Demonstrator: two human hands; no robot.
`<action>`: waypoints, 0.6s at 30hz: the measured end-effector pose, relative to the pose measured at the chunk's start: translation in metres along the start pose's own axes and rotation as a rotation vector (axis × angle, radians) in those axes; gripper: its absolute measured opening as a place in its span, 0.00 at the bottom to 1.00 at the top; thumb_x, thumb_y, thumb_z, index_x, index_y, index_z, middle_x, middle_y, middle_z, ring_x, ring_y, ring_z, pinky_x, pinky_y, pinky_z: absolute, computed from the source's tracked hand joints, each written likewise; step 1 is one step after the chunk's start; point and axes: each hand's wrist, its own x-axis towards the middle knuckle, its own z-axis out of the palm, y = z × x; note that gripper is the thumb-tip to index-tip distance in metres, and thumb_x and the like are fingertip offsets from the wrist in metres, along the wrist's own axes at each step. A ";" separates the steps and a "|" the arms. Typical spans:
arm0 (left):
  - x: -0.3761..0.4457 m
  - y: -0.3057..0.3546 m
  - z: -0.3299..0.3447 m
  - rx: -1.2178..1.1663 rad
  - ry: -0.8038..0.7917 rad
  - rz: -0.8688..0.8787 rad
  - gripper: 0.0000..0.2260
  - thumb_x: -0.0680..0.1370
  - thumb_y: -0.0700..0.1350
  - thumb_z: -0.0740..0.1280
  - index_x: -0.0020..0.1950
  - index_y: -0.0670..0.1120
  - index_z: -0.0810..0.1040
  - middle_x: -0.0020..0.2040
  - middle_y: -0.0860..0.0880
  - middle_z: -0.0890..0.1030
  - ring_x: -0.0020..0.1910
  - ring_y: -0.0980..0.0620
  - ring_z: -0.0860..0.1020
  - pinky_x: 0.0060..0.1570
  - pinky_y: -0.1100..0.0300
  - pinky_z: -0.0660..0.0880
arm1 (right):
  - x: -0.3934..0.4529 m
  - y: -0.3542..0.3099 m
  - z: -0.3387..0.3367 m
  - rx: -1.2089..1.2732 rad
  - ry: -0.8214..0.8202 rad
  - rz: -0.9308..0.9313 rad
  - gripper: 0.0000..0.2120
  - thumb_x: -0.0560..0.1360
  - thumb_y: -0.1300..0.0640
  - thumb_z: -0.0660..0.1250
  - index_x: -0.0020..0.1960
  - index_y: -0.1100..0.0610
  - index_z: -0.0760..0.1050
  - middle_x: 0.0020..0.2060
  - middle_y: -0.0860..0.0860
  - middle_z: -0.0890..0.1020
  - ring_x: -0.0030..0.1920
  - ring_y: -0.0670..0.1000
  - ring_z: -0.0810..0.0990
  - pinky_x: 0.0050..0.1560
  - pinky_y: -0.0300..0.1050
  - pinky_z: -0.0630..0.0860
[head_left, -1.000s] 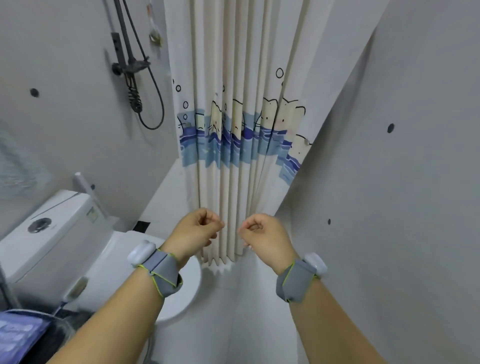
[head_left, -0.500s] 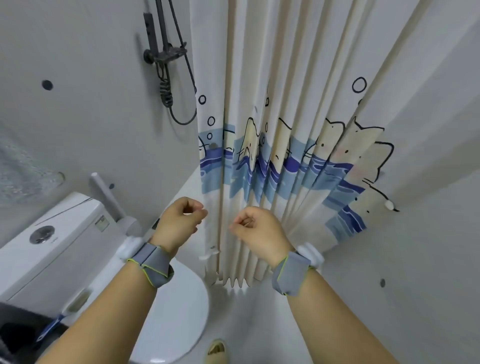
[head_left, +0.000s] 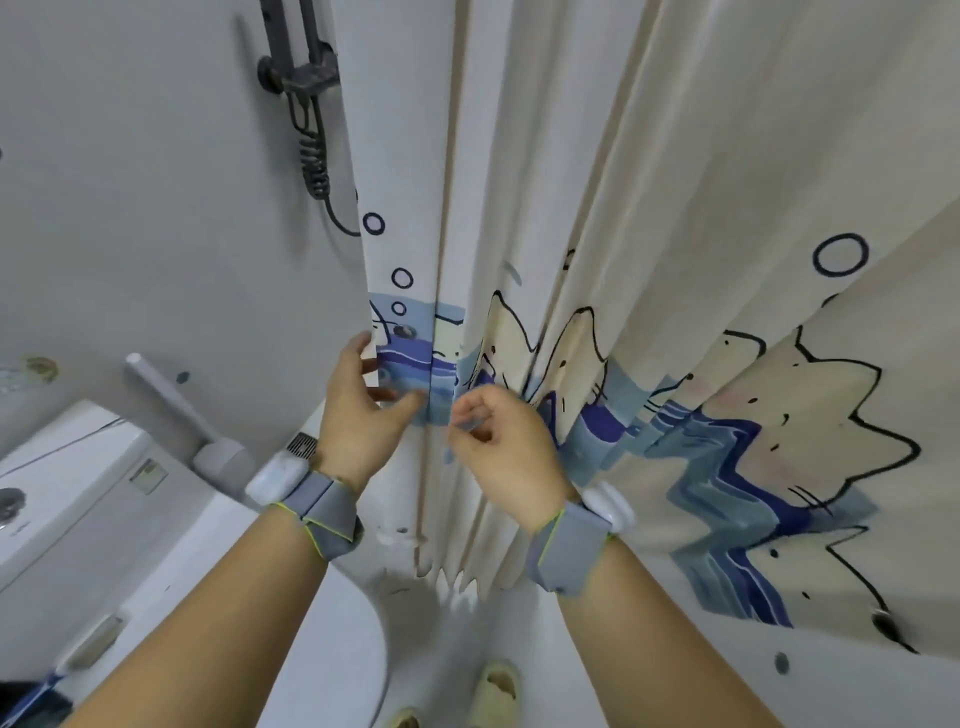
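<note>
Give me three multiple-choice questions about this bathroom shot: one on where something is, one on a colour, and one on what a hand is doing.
1. Where does the toilet stand relative to the shower curtain?
A left of it
B right of it
C behind it

2. What colour is the curtain's wave band?
A red
B blue
C green

3. What is the left hand doing?
A resting on the toilet
B hanging at the person's side
C touching the curtain's edge

Answers:
1 A, it sits at the picture's left.
2 B, the waves are blue.
3 C, its fingers reach the curtain's left edge.
</note>
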 end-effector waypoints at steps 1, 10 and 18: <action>0.001 0.000 0.003 0.008 -0.022 0.014 0.32 0.70 0.43 0.73 0.70 0.55 0.63 0.60 0.52 0.71 0.50 0.52 0.77 0.48 0.58 0.77 | 0.003 0.000 -0.002 0.010 0.024 -0.013 0.10 0.71 0.60 0.70 0.49 0.49 0.74 0.45 0.45 0.79 0.34 0.42 0.75 0.40 0.39 0.74; 0.034 0.072 0.087 -0.104 -0.196 0.221 0.27 0.72 0.44 0.73 0.62 0.45 0.59 0.59 0.50 0.74 0.55 0.65 0.76 0.52 0.66 0.73 | 0.062 0.021 -0.088 0.014 0.094 -0.051 0.16 0.70 0.57 0.70 0.56 0.48 0.73 0.48 0.42 0.81 0.42 0.45 0.82 0.48 0.45 0.79; 0.060 0.110 0.183 -0.029 -0.416 0.398 0.38 0.68 0.54 0.76 0.70 0.52 0.59 0.68 0.49 0.69 0.70 0.53 0.68 0.69 0.48 0.68 | 0.078 0.040 -0.144 -0.187 0.176 -0.061 0.03 0.71 0.61 0.65 0.45 0.58 0.75 0.36 0.52 0.79 0.40 0.52 0.79 0.37 0.44 0.74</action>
